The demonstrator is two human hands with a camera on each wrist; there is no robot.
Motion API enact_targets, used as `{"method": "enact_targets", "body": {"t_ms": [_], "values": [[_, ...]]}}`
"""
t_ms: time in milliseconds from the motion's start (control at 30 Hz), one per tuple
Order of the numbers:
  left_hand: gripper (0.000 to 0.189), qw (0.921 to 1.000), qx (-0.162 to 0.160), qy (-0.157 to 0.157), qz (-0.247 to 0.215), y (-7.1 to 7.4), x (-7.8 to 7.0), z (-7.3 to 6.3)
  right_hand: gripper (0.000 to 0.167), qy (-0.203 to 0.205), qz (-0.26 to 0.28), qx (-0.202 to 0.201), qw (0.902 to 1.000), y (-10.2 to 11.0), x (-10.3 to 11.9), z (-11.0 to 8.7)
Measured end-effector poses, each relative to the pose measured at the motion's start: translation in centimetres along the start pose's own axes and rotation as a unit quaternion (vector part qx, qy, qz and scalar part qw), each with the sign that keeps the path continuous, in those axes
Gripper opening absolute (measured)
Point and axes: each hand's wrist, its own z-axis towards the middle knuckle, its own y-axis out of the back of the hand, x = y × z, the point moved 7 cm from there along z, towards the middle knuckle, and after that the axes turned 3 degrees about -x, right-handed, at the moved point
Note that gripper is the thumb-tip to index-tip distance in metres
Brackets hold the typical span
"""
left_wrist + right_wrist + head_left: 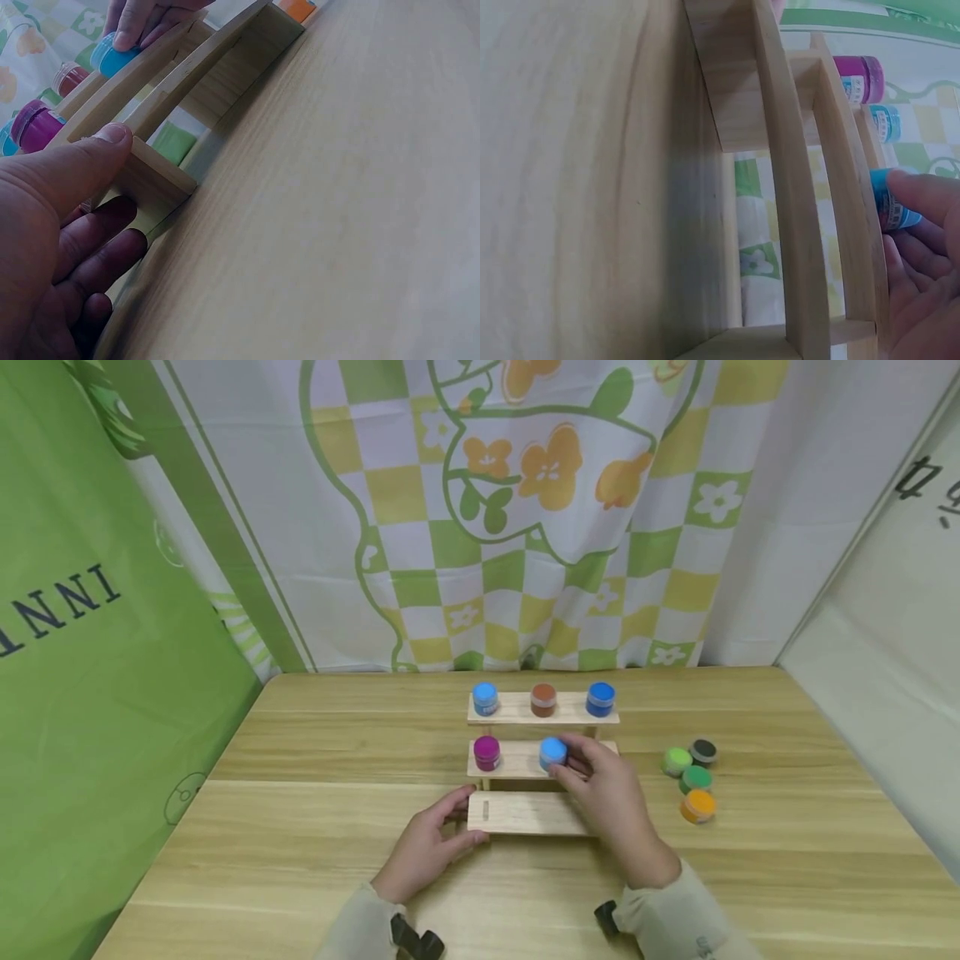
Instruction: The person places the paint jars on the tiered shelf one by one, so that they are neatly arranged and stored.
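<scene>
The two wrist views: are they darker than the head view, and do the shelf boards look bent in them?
Head view: bright, fairly even light, the shelf boards looking close to straight; left wrist view: dimmer, with the boards looking bowed; right wrist view: also dim, boards curved too, and a soft shadow darkening the tabletop beside them.

"NNI" (77, 597) on green cloth (112, 727), jar labels (895, 213) illegible
</scene>
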Motion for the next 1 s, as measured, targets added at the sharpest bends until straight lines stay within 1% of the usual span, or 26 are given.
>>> {"method": "enact_targets", "body": {"t_ms": [300, 467, 567, 667, 767, 867, 1000], "values": [[0.074, 1.0000, 0.000, -0.003, 0.001, -0.1, -0.2, 0.0, 0.040, 0.012, -0.030, -0.031, 0.9990, 0.0, 0.2, -0.2], [0.074, 1.0000, 0.001, -0.004, 0.000, -0.1, -0.3, 0.1, 0.041, 0.014, -0.043, -0.035, 0.9984, 0.0, 0.2, -0.2], [0.074, 1.0000, 0.000, -0.004, -0.002, -0.1, -0.3, 0.1, 0.042, 0.016, -0.047, -0.031, 0.9983, 0.0, 0.3, -0.2], [0.075, 1.0000, -0.002, -0.003, -0.002, 0.0, -0.2, 0.1, 0.043, 0.013, -0.036, -0.020, 0.9991, 0.0, 0.2, -0.1], [0.075, 1.0000, -0.004, -0.001, 0.002, 0.0, -0.2, 0.1, 0.046, 0.005, -0.021, 0.001, 0.9998, 0.0, -0.1, 0.0], [0.075, 1.0000, -0.007, -0.001, 0.005, 0.0, -0.1, 0.2, 0.047, -0.011, 0.001, 0.028, 0.9995, 0.0, -0.4, 0.0], [0.074, 1.0000, -0.005, -0.001, 0.002, 0.0, -0.1, 0.1, 0.047, -0.037, 0.035, 0.062, 0.9968, 0.2, -0.7, -0.1]]}}
